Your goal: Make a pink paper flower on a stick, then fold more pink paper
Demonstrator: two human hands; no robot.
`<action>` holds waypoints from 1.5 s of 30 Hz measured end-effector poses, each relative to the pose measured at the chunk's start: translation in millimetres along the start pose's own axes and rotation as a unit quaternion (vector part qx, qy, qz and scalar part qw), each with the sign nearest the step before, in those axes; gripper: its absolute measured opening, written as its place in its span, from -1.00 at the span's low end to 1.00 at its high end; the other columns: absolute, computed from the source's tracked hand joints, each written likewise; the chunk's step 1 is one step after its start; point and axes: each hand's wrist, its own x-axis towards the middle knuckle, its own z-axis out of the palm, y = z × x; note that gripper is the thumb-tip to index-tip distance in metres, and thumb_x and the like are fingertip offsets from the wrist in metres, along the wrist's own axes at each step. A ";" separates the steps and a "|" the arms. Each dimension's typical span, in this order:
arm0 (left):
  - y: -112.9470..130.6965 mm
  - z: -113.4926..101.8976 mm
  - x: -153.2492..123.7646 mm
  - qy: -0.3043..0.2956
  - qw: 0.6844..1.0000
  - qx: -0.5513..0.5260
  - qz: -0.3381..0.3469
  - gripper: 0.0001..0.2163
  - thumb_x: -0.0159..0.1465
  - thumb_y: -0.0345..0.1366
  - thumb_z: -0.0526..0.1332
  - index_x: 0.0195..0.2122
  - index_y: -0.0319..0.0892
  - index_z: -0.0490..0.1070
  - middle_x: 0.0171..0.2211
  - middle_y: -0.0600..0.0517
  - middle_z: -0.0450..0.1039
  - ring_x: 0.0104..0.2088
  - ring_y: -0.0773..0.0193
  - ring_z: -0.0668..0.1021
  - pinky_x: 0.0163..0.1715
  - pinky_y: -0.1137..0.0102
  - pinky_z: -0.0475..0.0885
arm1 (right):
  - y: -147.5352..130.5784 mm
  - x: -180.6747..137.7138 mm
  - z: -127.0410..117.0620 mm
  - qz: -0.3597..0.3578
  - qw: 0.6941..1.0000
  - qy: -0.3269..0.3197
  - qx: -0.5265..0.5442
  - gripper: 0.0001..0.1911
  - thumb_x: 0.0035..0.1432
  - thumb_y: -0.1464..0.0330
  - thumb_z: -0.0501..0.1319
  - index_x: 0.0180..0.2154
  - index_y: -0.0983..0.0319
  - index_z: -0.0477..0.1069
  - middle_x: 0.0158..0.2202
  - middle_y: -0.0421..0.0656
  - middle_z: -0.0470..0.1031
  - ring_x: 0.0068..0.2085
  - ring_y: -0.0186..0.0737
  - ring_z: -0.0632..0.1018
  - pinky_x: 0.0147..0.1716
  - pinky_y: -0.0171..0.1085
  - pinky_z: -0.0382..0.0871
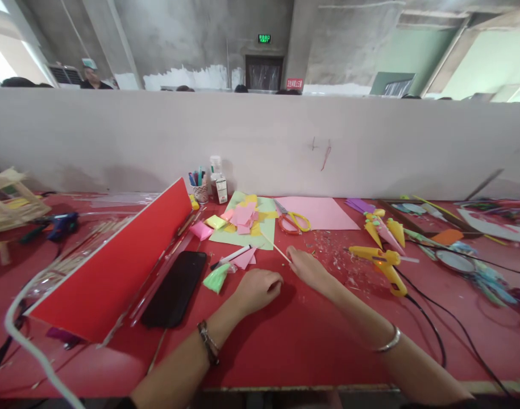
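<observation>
A: Right grip first, quick.
B: Right hand [307, 268], fingertips pressed together, pinching the near end of a thin pale wooden stick [275, 247].
A: Axis?
B: Long axis runs diagonally. The free end points away from the person and to the left, low over the red table [311, 341]. Can't tell if it touches.
A: Look?
B: Straight, bare, very slim, light wood colour.
A: Left grip?
B: Left hand [256, 291], fingers curled shut, resting on the table just left of the right hand. Can't tell if anything's inside.
A: Around?
B: Green fringed paper scrap [217, 278] just left of it, flat black phone [174, 288] beyond that. Yellow glue gun [383, 264] to the right of the right hand. Scissors with yellow and red handles [291, 221] past the stick's far end.
</observation>
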 end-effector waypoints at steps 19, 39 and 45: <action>0.1 1.9 -1.9 -0.066 0.995 -0.024 0.076 -0.84 0.08 -0.46 0.06 -0.42 -0.24 0.44 -0.42 -0.02 0.52 -0.41 0.24 0.50 -0.46 0.46 0.25 | -45.8 55.5 1.2 -0.270 0.963 -0.008 0.019 -0.72 0.05 0.38 0.13 -0.16 0.33 0.32 -0.14 0.00 0.33 -0.14 -0.16 0.39 -0.20 -0.26 0.26; 1.1 0.8 -0.4 -0.066 0.995 -0.005 0.069 -0.87 0.11 -0.43 0.04 -0.51 -0.19 0.34 -0.51 0.08 0.45 -0.51 0.38 0.42 -0.56 0.50 0.10 | -0.9 80.5 -61.5 -0.124 0.971 0.183 0.092 -0.72 0.15 0.42 -0.08 -0.26 0.30 0.38 -0.31 -0.12 0.45 -0.33 -0.34 0.41 -0.37 -0.40 0.20; 0.7 2.2 1.6 -0.069 0.996 -0.008 0.061 -0.87 0.11 -0.42 0.04 -0.52 -0.17 0.33 -0.52 0.11 0.44 -0.49 0.37 0.45 -0.54 0.50 0.11 | 76.4 108.4 -75.4 0.151 0.967 0.190 0.078 -0.75 0.02 0.45 0.04 -0.28 0.35 0.42 -0.29 0.00 0.49 -0.26 -0.19 0.47 -0.34 -0.33 0.28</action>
